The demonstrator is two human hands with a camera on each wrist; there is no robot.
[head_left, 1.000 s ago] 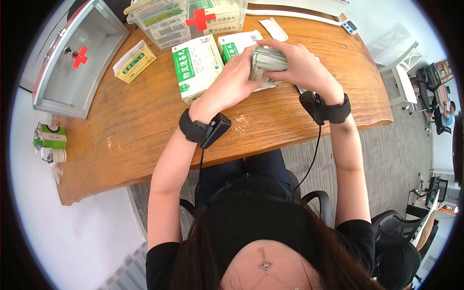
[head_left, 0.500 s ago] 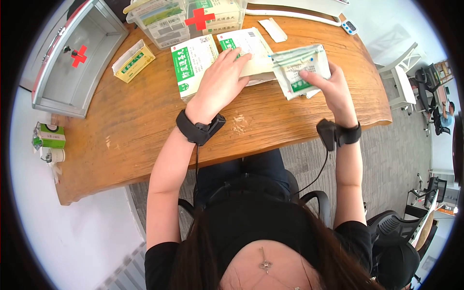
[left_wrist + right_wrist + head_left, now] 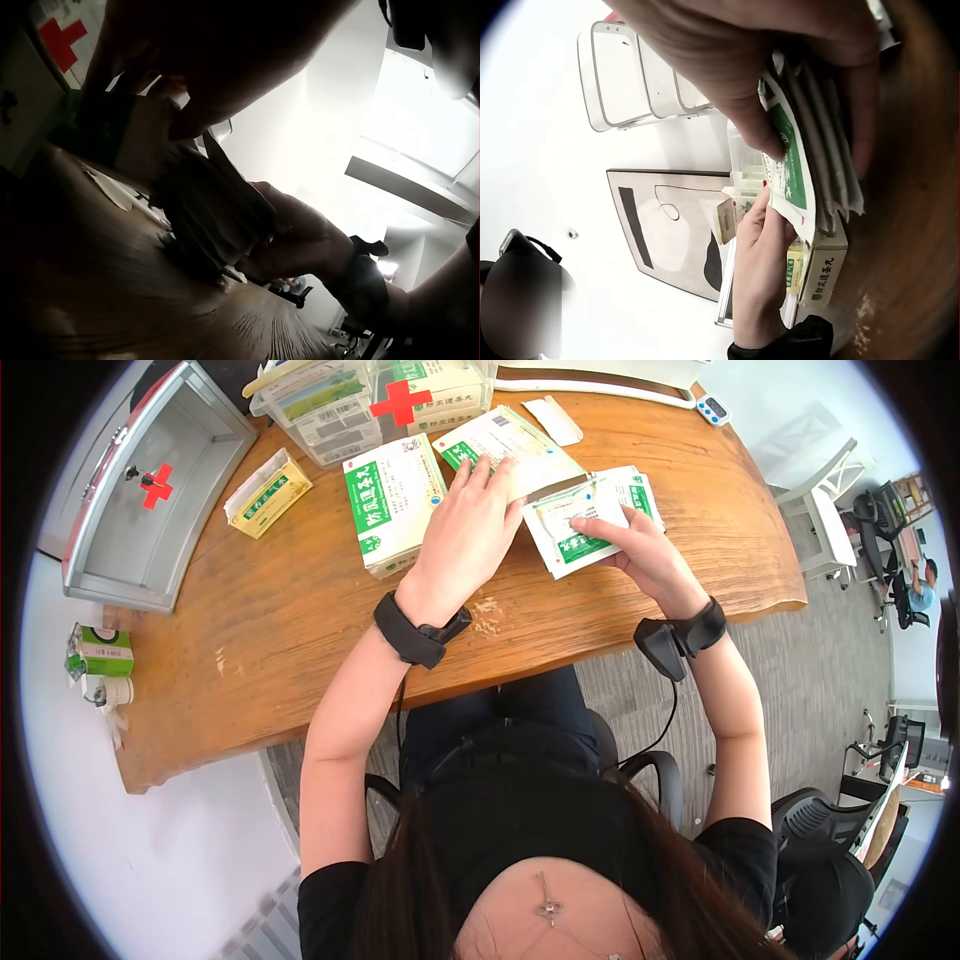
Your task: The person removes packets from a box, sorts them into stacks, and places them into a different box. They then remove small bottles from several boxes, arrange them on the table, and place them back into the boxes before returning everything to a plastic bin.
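Note:
My right hand [image 3: 655, 565] grips a stack of flat white-and-green medicine sachets [image 3: 568, 528], thumb on the top face and fingers beneath. Several layers of the stack [image 3: 821, 157] fan out at their edges in the right wrist view. My left hand [image 3: 465, 535] holds a white-and-green medicine box [image 3: 510, 435], fingers over its top and thumb at the near side. That box lies tilted, its right end facing the sachets. In the dark left wrist view the sachets' ends [image 3: 214, 202] are right at the box's end. A similar medicine box [image 3: 395, 500] is beside my left hand.
A clear plastic bin [image 3: 335, 415] with a red cross and boxes inside stands at the back. On the left are a yellow box [image 3: 268, 495] and a metal-framed case [image 3: 140, 525]. A white paper piece [image 3: 552, 420] and a timer [image 3: 713, 410] lie farther right on the wooden table [image 3: 270, 630].
Both hands were together around the sachets; the left then moved onto the box. My right hand swung the stack right, then back left toward the box. The box has turned, its right end lower.

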